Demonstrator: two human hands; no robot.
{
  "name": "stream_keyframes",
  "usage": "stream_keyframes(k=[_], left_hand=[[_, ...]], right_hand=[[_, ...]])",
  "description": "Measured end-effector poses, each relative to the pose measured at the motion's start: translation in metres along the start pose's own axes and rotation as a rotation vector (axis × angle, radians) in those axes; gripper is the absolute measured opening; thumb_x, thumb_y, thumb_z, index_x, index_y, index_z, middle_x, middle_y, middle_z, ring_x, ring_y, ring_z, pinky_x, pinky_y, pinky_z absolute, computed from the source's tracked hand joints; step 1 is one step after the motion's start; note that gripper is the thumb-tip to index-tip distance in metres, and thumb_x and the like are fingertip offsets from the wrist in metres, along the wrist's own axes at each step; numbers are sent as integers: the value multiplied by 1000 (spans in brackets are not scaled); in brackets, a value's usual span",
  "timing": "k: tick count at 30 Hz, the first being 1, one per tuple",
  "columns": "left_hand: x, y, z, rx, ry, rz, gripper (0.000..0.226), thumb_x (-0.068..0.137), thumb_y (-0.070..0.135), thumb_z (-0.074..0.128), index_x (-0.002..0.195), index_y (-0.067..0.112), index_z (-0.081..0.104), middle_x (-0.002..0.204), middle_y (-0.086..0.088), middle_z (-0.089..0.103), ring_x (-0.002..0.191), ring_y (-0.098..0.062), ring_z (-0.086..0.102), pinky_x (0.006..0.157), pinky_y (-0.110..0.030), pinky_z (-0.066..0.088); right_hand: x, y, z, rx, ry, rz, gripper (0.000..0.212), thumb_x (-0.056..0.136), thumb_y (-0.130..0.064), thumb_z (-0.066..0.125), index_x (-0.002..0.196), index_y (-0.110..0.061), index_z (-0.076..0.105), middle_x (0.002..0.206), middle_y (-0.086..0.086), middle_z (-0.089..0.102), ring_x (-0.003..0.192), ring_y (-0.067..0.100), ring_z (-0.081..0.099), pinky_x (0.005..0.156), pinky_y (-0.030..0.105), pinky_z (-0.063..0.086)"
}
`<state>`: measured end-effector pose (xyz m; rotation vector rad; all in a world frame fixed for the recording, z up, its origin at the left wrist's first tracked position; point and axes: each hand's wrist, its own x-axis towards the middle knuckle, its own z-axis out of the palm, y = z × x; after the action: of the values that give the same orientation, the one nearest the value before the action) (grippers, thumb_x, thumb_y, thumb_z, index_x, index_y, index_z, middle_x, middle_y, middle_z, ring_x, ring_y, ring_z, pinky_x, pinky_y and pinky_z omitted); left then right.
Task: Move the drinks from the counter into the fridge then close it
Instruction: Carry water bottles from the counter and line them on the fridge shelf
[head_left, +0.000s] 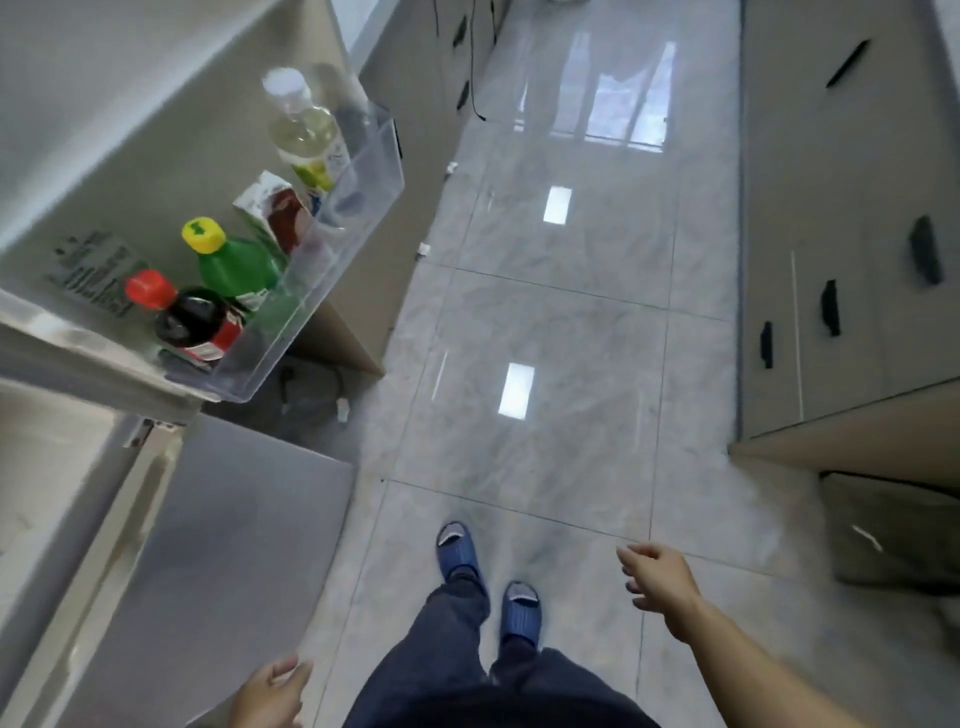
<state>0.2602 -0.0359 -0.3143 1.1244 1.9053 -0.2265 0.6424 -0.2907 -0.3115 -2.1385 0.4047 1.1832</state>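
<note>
The fridge door (171, 171) stands open at upper left. Its clear shelf bin (311, 291) holds a dark bottle with a red cap (182, 322), a green bottle with a yellow cap (234, 265), a carton (278, 213) and a clear bottle of pale liquid (304, 130). My left hand (272, 693) hangs low at the bottom edge beside the lower grey fridge door (223, 545), its fingers loosely curled and holding nothing. Over the floor at lower right, my right hand (660, 579) is out, relaxed and empty. No counter top is in view.
A glossy tiled floor (561, 322) runs down the middle. Beige cabinets with black handles (831, 260) line the right side, and a dark bin (893, 535) sits under them. More cabinets (415, 78) stand behind the fridge door. My feet in blue slippers (488, 577) are below.
</note>
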Motion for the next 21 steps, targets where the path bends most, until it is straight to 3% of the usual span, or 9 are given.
stream_keyframes(k=[6,12,16,21], left_hand=[[35,68,15,163,-131,68,26,88,20,71,106,2,67,103,-20,67,80,-33,60,65,-35,53],[70,208,65,252,-304,303,22,93,20,64,113,11,63,96,-14,66,77,-25,59,67,-30,50],[63,297,109,218,-352,405,20,93,23,63,111,13,61,86,-10,62,70,-21,55,62,-29,48],[53,363,157,253,-406,454,19,92,29,63,109,20,60,95,-8,65,75,-21,58,65,-31,52]], right_hand=[[-3,17,-19,117,128,109,23,95,-26,65,108,-8,62,100,11,67,85,26,66,64,32,52],[5,11,-21,161,182,150,17,94,-23,64,102,-8,63,84,7,62,69,22,57,63,32,51],[16,4,-26,195,214,193,15,94,-24,64,101,-11,62,86,9,65,69,23,59,64,33,53],[44,-3,-52,217,226,261,13,91,-23,66,94,-10,66,85,10,68,69,27,62,64,32,53]])
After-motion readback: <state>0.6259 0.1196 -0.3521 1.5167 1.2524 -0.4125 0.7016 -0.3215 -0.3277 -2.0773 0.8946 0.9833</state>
